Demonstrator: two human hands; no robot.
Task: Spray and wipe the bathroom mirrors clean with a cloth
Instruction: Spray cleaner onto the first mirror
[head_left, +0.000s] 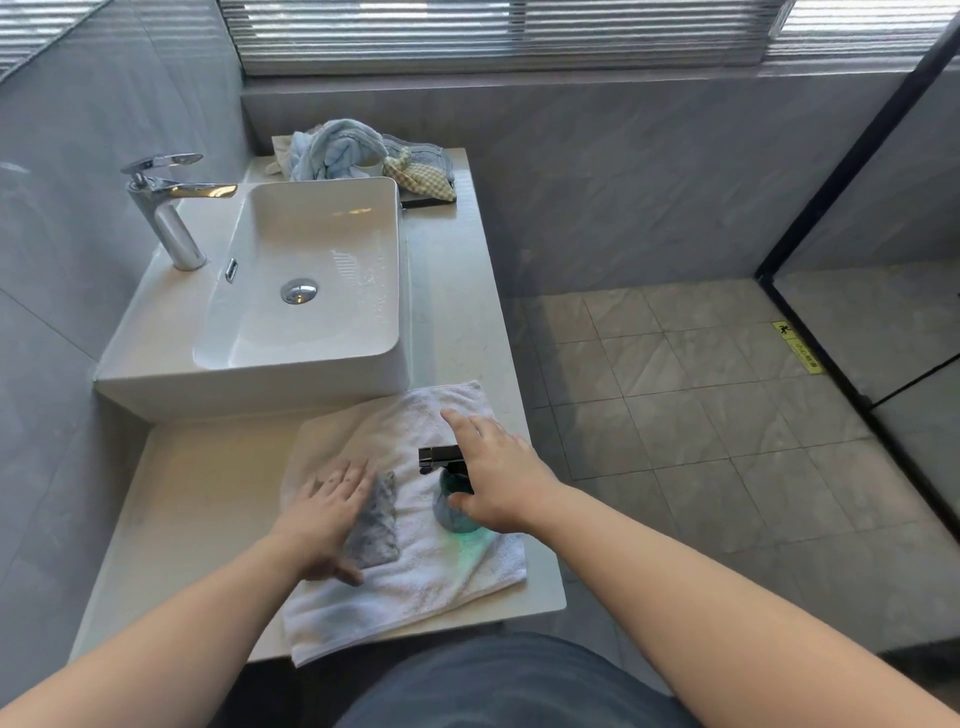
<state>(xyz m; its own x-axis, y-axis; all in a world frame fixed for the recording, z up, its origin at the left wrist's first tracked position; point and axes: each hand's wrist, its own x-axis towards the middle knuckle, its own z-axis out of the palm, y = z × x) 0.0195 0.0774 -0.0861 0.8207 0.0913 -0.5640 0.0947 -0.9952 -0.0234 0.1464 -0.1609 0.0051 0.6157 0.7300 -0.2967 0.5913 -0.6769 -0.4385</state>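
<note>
Step in hand, as judged: taking up the spray bottle (453, 512) and the grey cloth (376, 525) before any mirror work; no mirror is in view. Both items sit on a white towel (415, 582) spread at the near right corner of the tabletop (208, 467), in front of the basin (311, 270). The bottle stands towards the towel's right edge and the cloth lies just left of it. To do this step well, the right hand (498, 478) should close fully round the bottle's neck under the black trigger head (439, 457), nozzle turned away from the person, and lift straight up so the towel is not dragged. The left hand (324, 512) should gather the whole cloth into the palm, not pinch one corner. Pose: the left hand lies flat on the cloth's left side, fingers straight and spread, pointing towards the basin. The right hand arches over the bottle from the right, thumb against the bottle's side, forefinger stretched past the trigger head. Its other fingers are hidden, so it cannot be told whether it has a closed grip. Both forearms reach in from the near edge.
</note>
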